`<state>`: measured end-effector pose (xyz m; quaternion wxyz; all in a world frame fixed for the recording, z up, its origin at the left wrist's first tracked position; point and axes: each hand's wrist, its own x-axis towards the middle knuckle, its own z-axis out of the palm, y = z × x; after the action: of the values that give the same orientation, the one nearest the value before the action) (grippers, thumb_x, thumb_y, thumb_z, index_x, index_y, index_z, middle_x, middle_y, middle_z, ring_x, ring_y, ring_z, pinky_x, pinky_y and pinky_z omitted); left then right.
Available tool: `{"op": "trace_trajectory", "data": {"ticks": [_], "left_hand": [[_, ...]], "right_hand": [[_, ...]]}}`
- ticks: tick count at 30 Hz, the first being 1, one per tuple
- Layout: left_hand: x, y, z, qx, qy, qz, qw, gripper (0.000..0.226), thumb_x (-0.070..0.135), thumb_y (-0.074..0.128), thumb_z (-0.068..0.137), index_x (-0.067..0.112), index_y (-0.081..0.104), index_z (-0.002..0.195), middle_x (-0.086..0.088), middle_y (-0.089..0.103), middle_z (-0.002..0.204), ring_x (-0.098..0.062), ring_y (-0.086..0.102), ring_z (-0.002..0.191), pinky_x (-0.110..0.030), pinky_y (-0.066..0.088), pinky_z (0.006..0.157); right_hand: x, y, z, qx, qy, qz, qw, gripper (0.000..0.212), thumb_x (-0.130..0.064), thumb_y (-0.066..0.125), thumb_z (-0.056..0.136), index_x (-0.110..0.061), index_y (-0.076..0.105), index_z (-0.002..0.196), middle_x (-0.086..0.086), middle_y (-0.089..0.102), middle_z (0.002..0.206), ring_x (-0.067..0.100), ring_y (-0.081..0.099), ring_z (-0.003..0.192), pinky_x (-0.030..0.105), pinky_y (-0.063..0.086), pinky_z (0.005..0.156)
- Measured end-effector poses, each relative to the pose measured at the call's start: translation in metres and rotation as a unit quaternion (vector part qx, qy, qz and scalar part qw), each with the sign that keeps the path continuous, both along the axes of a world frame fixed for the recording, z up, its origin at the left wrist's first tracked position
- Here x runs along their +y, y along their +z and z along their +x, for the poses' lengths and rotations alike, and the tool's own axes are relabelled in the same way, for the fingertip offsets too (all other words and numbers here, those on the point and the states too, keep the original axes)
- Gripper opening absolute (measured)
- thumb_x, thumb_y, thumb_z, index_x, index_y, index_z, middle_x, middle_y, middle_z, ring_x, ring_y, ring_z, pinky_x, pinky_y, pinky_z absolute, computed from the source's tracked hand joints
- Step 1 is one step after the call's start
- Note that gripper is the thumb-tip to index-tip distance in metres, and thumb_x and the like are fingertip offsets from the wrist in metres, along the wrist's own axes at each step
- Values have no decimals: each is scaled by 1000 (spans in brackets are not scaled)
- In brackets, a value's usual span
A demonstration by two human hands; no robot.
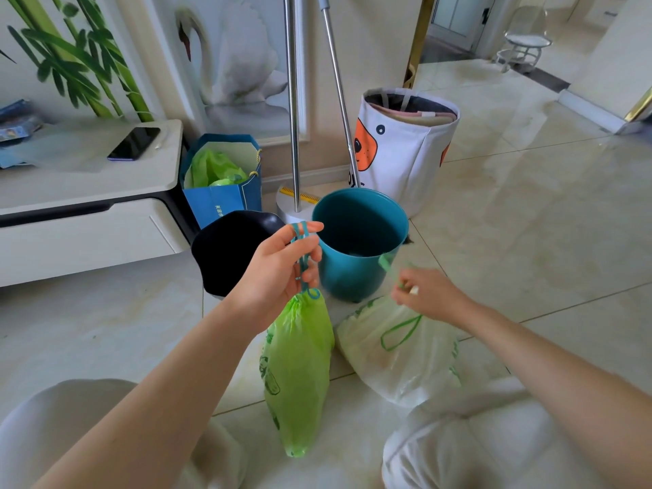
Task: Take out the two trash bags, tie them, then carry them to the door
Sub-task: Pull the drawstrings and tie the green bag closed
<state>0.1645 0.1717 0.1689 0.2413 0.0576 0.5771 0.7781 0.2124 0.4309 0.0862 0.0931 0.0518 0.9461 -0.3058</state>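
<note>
Drawstring (302,255) of teal cord loops over the fingers of your left hand (282,270), which grips it, and the cinched bright green plastic trash bag (300,365) hangs from it at near centre. Just right of it, the pale translucent trash bag (398,351) with green drawstring lies on the tiled floor (529,224). Your right hand (427,294) above it is blurred; it seems to pinch a green strip, but I cannot tell. Beyond stand a teal round bin (360,248) and a black bin (229,252), its right side hidden by your left hand.
</note>
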Motion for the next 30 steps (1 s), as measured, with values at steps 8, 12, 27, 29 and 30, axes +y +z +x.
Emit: {"op": "trace_trajectory", "data": {"ticks": [8,12,27,29,30], "left_hand": [[-3,0,-1,-5,5,-2,1000,27,5,51,93,6,57,119,-3,49,68,-15,35,49,-32,32,56],[-5,-1,-2,-1,0,-4,1000,28,4,51,93,6,56,121,-4,49,70,-15,34,49,-32,32,56],[10,5,4,73,-19,-131,988,18,15,52,95,5,67,94,0,51,58,-13,36,47,-29,34,55],[21,13,5,88,-24,-144,985,19,16,53,95,3,67,93,2,51,55,-13,36,47,-26,36,53],[26,16,6,96,-31,-149,984,20,16,53,95,1,67,94,2,51,53,-13,36,46,-24,37,52]], "right_hand": [[3,-42,10,-23,229,443,867,17,-17,56,88,-15,59,105,2,54,108,26,41,108,37,32,84],[4,-41,10,-9,225,484,846,20,0,51,85,-12,58,99,4,47,100,26,39,103,36,27,79],[4,48,16,-65,-90,-136,984,16,-15,63,80,-13,65,64,15,69,71,20,59,71,39,52,75],[11,64,25,-63,-105,-202,972,15,-13,61,82,-10,65,67,15,72,75,24,60,77,49,51,91],[13,71,29,-64,-111,-229,965,13,-11,60,83,-7,65,72,15,70,73,25,60,77,51,50,93]]}}
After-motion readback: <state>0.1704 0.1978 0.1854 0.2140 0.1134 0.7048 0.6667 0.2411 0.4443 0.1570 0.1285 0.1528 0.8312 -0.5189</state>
